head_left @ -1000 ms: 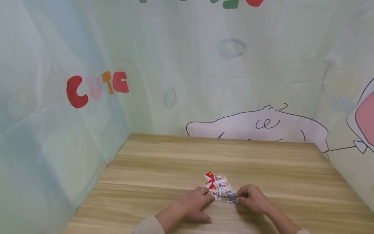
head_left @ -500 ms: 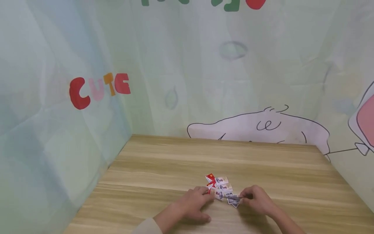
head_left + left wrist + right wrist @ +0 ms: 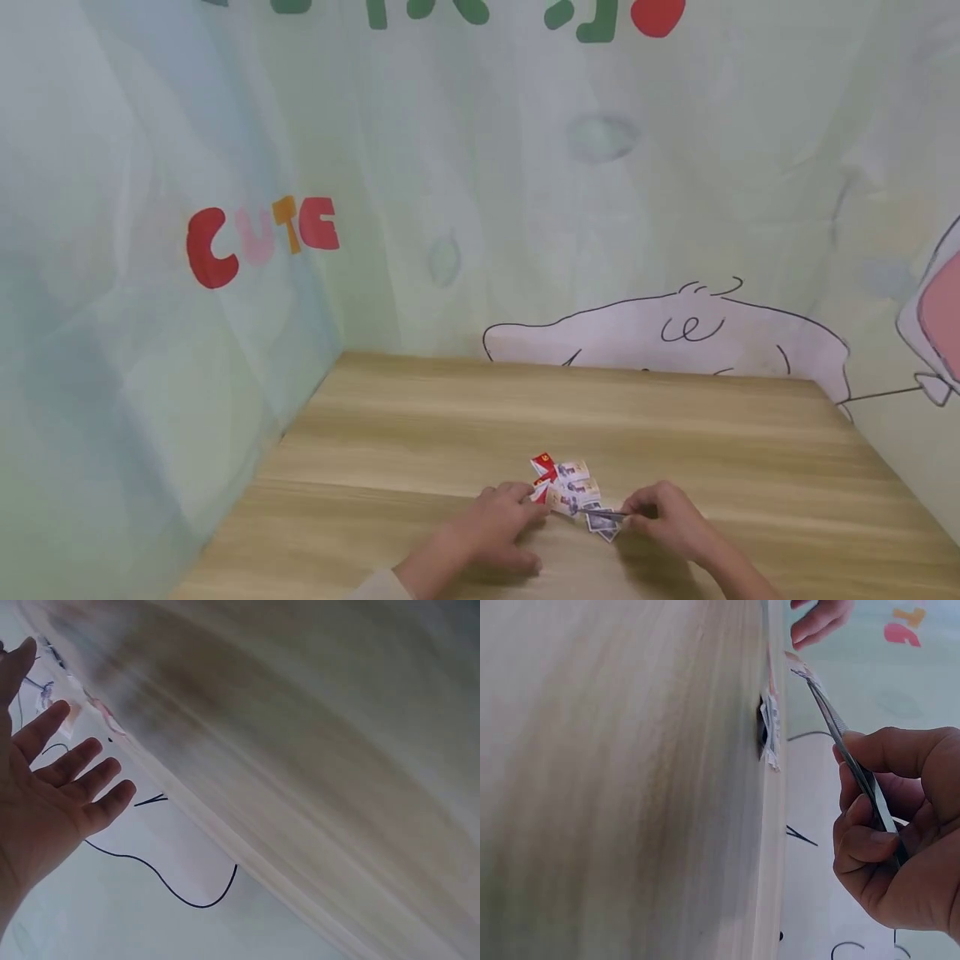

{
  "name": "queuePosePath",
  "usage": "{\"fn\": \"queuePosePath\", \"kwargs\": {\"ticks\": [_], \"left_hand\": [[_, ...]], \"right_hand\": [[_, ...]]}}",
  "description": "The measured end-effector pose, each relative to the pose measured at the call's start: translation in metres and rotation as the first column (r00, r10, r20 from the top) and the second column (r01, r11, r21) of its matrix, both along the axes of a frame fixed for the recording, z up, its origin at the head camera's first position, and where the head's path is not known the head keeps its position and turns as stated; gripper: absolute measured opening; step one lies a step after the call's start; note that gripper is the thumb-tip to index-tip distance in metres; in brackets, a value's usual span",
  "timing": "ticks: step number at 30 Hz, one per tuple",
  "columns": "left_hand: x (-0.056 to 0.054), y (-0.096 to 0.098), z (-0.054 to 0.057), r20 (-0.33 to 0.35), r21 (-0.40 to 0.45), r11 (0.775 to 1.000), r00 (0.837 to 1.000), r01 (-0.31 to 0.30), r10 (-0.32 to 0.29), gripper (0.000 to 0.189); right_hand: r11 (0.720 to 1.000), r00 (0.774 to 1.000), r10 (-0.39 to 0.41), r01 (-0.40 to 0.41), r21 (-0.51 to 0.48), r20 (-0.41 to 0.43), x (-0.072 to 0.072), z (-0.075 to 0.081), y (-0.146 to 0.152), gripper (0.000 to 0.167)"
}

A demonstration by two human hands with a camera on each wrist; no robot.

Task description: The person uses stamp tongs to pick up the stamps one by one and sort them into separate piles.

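Note:
My right hand [image 3: 671,522] grips a pair of metal tweezers [image 3: 844,746] between thumb and fingers. At the tweezers' tips is a small pale stamp-like paper [image 3: 559,501], raised above the table in the right wrist view. My left hand [image 3: 498,527] is beside it, fingers spread and loosely bent, fingertips right at the paper's left edge. Behind and around lie red-and-white stamps [image 3: 542,463], beige figure stamps [image 3: 573,471] and dark grey stamps [image 3: 606,532], overlapping one another. The left wrist view shows the left palm [image 3: 45,802] with nothing gripped in it.
The wood-grain table [image 3: 420,417] carries the stamps near its front middle. A pale printed curtain [image 3: 465,183] stands along the left, back and right sides, with coloured letters [image 3: 213,250] and a line-drawn animal [image 3: 622,342].
The head view has tilted up slightly. The paper at the tweezers has turned a little and shifted slightly right, closer over the beige stamps. The left hand has hardly moved.

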State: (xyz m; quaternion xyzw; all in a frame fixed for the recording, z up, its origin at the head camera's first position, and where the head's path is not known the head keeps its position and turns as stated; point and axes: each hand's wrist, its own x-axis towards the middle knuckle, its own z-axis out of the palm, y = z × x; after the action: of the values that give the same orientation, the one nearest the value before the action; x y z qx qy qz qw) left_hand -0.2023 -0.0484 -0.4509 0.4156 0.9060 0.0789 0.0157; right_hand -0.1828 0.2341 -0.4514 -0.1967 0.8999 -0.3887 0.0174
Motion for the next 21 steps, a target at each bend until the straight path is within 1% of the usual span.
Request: {"fn": "queuePosePath", "kwargs": {"ticks": [3, 4, 8, 11, 14, 16, 21], "left_hand": [[0.007, 0.004, 0.002, 0.039, 0.004, 1.000, 0.999, -0.025, 0.025, 0.062], [0.008, 0.006, 0.002, 0.041, 0.007, 1.000, 0.999, -0.029, 0.029, 0.062], [0.010, 0.013, 0.005, 0.059, 0.008, 0.999, 0.997, -0.053, 0.052, 0.063], [0.008, 0.016, 0.005, 0.063, 0.007, 0.998, 0.996, -0.066, 0.065, 0.064], [0.006, 0.018, 0.005, 0.052, 0.008, 0.998, 0.997, -0.060, 0.059, 0.062], [0.003, 0.019, 0.005, 0.040, 0.005, 0.999, 0.998, -0.052, 0.052, 0.061], [0.000, 0.023, 0.005, 0.063, 0.009, 0.999, 0.997, -0.045, 0.044, 0.060]], "right_hand": [[1.000, 1.000, -0.016, 0.016, 0.011, 0.002, 0.005, -0.003, 0.004, 0.005], [1.000, 1.000, -0.025, 0.025, 0.011, 0.002, 0.006, -0.004, 0.005, 0.006], [0.997, 0.998, -0.071, 0.071, 0.007, 0.003, 0.008, -0.006, 0.010, 0.006], [0.995, 0.995, -0.096, 0.096, -0.002, 0.017, 0.008, -0.006, 0.014, 0.007], [0.993, 0.992, -0.120, 0.120, -0.006, 0.026, 0.008, -0.006, 0.019, 0.008], [0.989, 0.989, -0.147, 0.147, -0.004, 0.018, 0.009, -0.005, 0.021, 0.008], [0.980, 0.980, -0.201, 0.201, 0.008, -0.006, 0.009, -0.005, 0.029, 0.008]]}}
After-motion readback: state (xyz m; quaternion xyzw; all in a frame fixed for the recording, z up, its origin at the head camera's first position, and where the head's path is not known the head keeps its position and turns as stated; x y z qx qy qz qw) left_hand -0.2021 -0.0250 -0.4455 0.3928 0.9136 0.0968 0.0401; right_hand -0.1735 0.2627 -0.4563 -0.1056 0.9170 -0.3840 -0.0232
